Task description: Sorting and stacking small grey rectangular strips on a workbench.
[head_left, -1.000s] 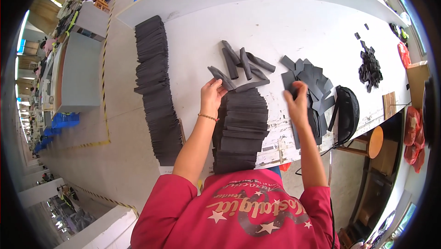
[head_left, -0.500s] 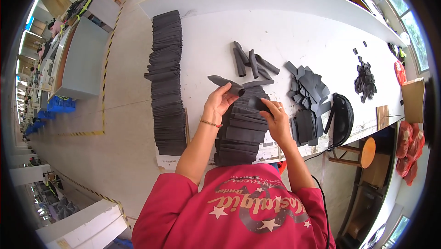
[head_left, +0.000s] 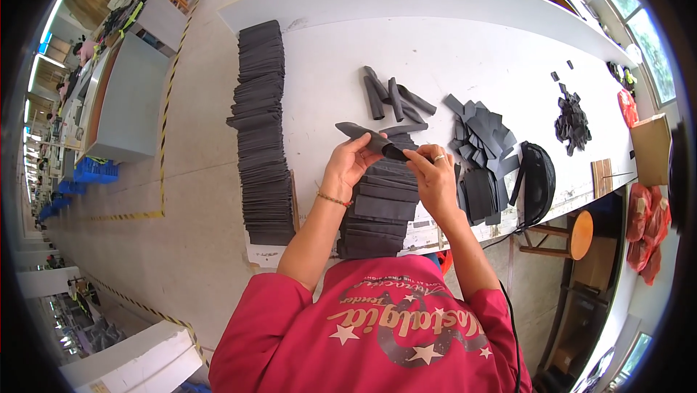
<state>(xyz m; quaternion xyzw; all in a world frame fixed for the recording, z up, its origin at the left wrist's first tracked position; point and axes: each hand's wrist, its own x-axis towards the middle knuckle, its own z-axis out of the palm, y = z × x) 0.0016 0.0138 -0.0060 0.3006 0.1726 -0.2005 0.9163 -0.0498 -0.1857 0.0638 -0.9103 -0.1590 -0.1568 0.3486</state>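
Observation:
My left hand (head_left: 345, 166) grips a black fabric tube (head_left: 354, 130) between thumb and fingers, its pointed end up to the left and its open end toward my other hand. At that open end my right hand (head_left: 436, 181) pinches a small dark flat piece (head_left: 396, 153); how far it sits inside the tube is hidden. Below both hands lies a thick overlapping stack of black fabric pieces (head_left: 376, 208). Several more black rolled tubes (head_left: 396, 99) lie loosely just beyond, on the white table (head_left: 341, 52).
A long row of black folded pieces (head_left: 259, 124) lines the table's left side. To the right are a fanned pile of black flat pieces (head_left: 481, 135), a black mesh pouch (head_left: 537, 186) and a heap of small black bits (head_left: 572, 123). A wooden stool (head_left: 580, 235) stands at the front right.
My right hand has moved left and up, bringing the dark flat piece to the tube's open end. My left hand still holds the tube, shifted slightly right.

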